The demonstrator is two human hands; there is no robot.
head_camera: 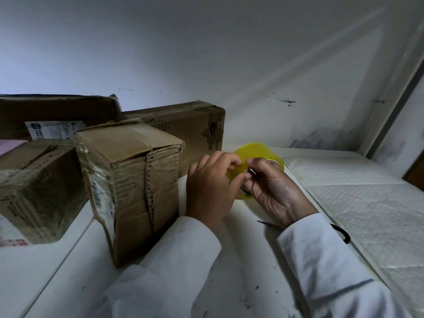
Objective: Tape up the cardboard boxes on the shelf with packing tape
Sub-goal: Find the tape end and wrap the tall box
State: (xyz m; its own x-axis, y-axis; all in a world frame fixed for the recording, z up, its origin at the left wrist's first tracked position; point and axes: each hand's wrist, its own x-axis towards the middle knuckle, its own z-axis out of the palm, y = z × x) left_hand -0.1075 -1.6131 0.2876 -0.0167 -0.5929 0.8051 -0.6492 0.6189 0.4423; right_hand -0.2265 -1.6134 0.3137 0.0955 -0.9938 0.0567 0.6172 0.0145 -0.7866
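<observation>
both hands (243,180) grip yellow tape roll (257,152); label (101,191) unreadable.

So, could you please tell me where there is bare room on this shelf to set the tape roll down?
Bare white shelf lies between the sleeves, in front of the hands. The padded sheet right of the right hand is free too. Left is crowded: the nearest box stands beside the left hand, more boxes behind.
</observation>
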